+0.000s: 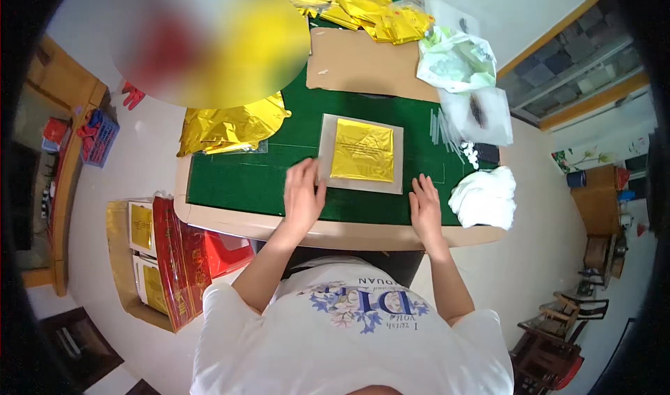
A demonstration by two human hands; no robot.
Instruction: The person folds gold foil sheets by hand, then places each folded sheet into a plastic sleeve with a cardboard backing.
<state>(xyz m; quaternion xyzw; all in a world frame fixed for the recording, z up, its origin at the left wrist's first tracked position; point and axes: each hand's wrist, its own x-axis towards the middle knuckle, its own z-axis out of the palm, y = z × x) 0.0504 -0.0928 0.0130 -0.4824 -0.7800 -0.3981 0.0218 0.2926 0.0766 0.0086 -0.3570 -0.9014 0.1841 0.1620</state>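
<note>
A flat gold foil piece (363,151) lies on a larger grey-brown board (326,159), which rests on the green table surface (279,154). To the left of the board is my left hand (303,196), fingers apart and holding nothing, close to the board's lower left edge. My right hand (425,203) lies at the right of the board's lower corner, palm down with fingers stretched out and nothing held.
Crumpled gold foil (234,124) lies at the left, with more foil (377,11) along the far edge. Beyond the board is cardboard (370,60). A plastic bag (457,63), clear strips and a white cloth (483,196) are at the right. An open box (125,283) stands lower left.
</note>
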